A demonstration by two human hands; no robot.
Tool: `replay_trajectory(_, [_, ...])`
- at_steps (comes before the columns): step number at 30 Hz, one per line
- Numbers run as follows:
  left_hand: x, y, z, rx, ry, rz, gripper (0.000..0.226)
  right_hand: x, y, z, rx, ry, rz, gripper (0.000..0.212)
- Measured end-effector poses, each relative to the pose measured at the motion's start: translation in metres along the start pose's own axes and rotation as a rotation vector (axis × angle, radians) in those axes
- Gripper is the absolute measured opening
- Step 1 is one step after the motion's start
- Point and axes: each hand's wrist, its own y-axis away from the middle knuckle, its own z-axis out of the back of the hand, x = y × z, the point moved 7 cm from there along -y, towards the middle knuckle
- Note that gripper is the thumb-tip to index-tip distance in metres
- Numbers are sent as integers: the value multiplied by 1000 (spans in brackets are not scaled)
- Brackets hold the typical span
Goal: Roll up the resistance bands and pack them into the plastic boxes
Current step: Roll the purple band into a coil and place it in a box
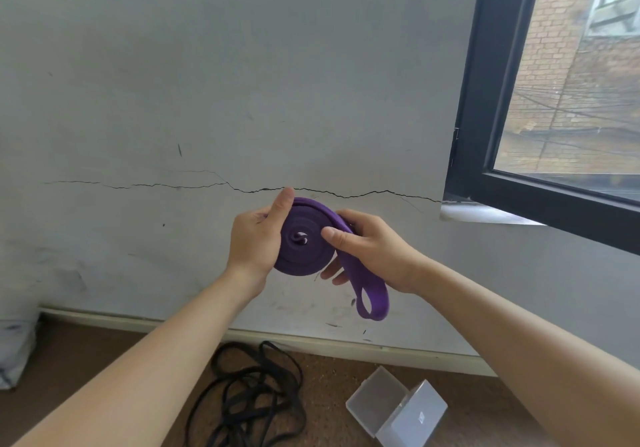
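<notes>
The step now looks like rolling up the last bit of the purple band (pixel 304 238). To do it well, the left hand (pixel 258 240) should keep squeezing the roll flat so the rings do not spring apart. The right hand (pixel 370 249) should pull the loose tail (pixel 372 299) a little tight and wrap it around the outside, turn by turn. If the grip goes soft, the roll may pop open, because the band looks stretchy and bouncy.

Both hands are closed on the purple band. The left hand holds the roll by its side, with the thumb up over the top edge. The right hand pinches the other side, thumb on the front and fingers behind.

The band sits between the two hands, held up in the air. It is a flat, wide strip wound into a round coil with a tiny curl in the middle. A short loop hangs down under the right hand.

Far below the hands, on the floor, lie a black band (pixel 254 398) in a messy pile and an open plastic box (pixel 394 408).
</notes>
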Motion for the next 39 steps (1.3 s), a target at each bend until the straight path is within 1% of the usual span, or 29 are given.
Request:
replay_trajectory(3, [2,0,-6,104,5,34,54,4,-1,7,-34,-7,6,27])
replay_trajectory(6, [2,2,-13,238,-37,109,35,8,-1,18,-48,113,21,25])
replay_trajectory(8, [-1,3,-17,257,-57,123,28,8,1,20,-53,174,19,22])
replay_trajectory(10, [-5,5,-19,222,-47,65,32,8,2,16,-51,175,15,21])
replay_trajectory(12, [-7,5,-17,176,-65,14,51,10,3,11,-28,193,21,21])
replay_trajectory(13, [-8,6,-15,155,-69,-4,58,13,3,8,-11,205,27,22])
replay_trajectory(14, [-9,6,-13,136,-58,-14,58,15,3,7,6,212,34,24])
replay_trajectory(18, [-6,5,-8,121,40,42,47,20,3,6,87,187,29,28])
replay_trajectory(20, [-2,5,-5,86,49,53,40,18,1,9,100,225,23,31])
replay_trajectory(22, [1,5,-1,33,38,53,38,16,-3,16,51,342,43,36])
replay_trajectory(24, [1,6,0,-35,61,66,37,18,-7,19,-2,475,122,37])
replay_trajectory(26, [1,5,2,-114,105,89,39,16,-7,13,-17,537,175,37])
replay_trajectory(28, [-1,5,5,-186,136,96,47,9,-7,3,-38,492,151,47])
replay_trajectory(29, [-1,6,6,-217,148,97,50,5,-7,-3,-44,421,117,53])
replay_trajectory(33, [-2,13,6,-291,160,95,46,-2,-1,-18,-80,-5,30,63])
replay_trajectory(36, [-4,14,9,-326,165,69,45,-3,1,-20,-158,-89,21,56])
replay_trajectory(39, [-5,12,17,-363,168,42,49,-9,0,-16,-220,-178,-47,44])
